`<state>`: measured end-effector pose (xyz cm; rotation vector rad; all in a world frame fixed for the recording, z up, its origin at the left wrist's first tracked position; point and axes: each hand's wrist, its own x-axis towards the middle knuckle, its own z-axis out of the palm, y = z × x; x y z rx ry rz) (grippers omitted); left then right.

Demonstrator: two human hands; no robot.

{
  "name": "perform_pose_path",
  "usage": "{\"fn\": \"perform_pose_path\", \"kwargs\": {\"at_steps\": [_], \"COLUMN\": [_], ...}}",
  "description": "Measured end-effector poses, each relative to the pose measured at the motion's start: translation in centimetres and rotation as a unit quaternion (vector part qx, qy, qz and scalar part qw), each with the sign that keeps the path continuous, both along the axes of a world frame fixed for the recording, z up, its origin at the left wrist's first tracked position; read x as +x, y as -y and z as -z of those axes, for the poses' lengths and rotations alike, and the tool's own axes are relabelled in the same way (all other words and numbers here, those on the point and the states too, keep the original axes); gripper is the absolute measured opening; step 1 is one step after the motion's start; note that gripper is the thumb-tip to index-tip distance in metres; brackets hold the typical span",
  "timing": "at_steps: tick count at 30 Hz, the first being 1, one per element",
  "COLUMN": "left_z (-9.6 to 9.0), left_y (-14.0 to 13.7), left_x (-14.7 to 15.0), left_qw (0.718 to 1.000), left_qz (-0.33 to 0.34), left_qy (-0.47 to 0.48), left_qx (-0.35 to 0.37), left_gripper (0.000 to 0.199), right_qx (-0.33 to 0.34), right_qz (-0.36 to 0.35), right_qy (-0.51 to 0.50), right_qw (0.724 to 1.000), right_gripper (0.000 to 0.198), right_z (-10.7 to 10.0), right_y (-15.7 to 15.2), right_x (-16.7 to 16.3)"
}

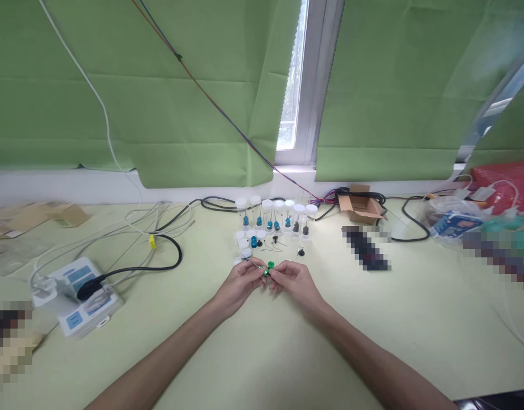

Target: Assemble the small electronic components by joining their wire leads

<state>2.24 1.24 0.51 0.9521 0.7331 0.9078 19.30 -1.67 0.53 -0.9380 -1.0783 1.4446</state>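
Note:
My left hand (243, 280) and my right hand (296, 280) meet over the middle of the table, fingertips pinched together. Between them is a small shiny green part (266, 272), partly hidden by the fingers; its exact kind is too small to make out. A second green piece (271, 265) shows just above the fingertips. Beyond the hands stands a row of clear vials (277, 219) with white caps, holding small blue or dark parts with thin stems. In front of these lie a blue part (254, 242), a black part with a thin wire (301, 251) and several white caps (244, 244).
To the left lies a white power strip (80, 296) with plugs and tangled cables. An open cardboard box (359, 206) sits at the back beside black cables. A pixelated dark object (366, 248) lies to the right, with bags and a blue box (457, 225) farther over.

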Motion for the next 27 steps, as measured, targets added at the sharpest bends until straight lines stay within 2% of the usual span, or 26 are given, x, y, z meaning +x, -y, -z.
{"fn": "perform_pose_path", "kwargs": {"at_steps": [12, 27], "left_z": [0.24, 0.36], "left_y": [-0.16, -0.14], "left_x": [-0.02, -0.02], "left_qw": [1.0, 1.0], "left_qz": [0.003, -0.003], "left_qy": [0.004, 0.001], "left_qx": [0.008, 0.004], "left_gripper": [0.017, 0.016], "right_qx": [-0.021, -0.006], "right_qz": [0.003, -0.001], "right_qy": [-0.009, -0.007], "right_qw": [1.0, 1.0], "right_gripper": [0.034, 0.037], "right_z": [0.1, 0.87], "right_y": [-0.06, -0.37], "right_x": [-0.12, -0.07]}}
